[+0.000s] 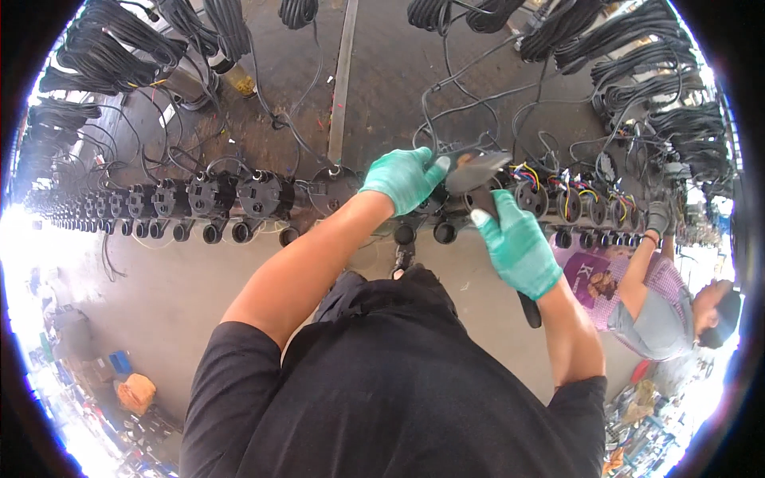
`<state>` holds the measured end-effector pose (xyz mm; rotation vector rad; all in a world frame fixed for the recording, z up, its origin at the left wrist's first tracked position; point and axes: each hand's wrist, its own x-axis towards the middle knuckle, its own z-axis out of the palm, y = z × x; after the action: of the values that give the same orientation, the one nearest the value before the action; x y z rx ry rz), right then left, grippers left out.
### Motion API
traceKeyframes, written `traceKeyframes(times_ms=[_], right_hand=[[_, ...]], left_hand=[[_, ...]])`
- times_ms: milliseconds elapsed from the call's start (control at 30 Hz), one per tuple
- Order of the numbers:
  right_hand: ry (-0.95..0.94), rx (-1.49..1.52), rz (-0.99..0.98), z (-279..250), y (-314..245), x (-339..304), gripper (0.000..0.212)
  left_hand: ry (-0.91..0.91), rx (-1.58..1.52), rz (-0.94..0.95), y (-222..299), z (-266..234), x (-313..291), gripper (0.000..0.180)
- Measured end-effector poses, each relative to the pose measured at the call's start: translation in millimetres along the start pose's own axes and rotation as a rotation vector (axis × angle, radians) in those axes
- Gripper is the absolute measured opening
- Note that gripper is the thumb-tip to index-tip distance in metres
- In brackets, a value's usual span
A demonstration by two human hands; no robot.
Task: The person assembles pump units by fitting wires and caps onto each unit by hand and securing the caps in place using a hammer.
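My right hand (522,253), in a green glove, is wrapped round the dark handle of a hammer (478,172). The hammer's grey head is slightly blurred and hangs over the row of black round housings, just right of my left fingertips. Below my right hand the handle's end sticks out. My left hand (402,182), also in a green glove, is closed at the row, thumb and fingers drawn together beside a black cable (427,111). What it grips is hidden by the glove and the hammer. To its left stands a black round housing (265,193) with a cable.
Coiled black cables (119,44) lie along the far side of the dark bench (382,88), left and right. Open housings with coloured wires (567,203) line up to the right. A co-worker (657,307) reaches to the row at the right. A metal strip (343,88) crosses the bench.
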<state>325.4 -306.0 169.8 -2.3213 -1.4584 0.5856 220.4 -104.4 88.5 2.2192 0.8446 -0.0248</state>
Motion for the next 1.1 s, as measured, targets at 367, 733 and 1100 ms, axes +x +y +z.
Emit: traceKeyframes(times_ms=[367,733,1100], right_hand=[[0.007,-0.001,0.1,21,10,-3,0.047],[0.014,0.184,0.088,12,6,3,0.032],[-0.264,-0.161,0.056,11,-42,37,0.05]], left_hand=[[-0.001,-0.021,0.041,-4,2,-3,0.062],[0.303,-0.802,0.317,-54,80,-24,0.089],[0.373,-0.996,0.41,-58,101,-16,0.091]])
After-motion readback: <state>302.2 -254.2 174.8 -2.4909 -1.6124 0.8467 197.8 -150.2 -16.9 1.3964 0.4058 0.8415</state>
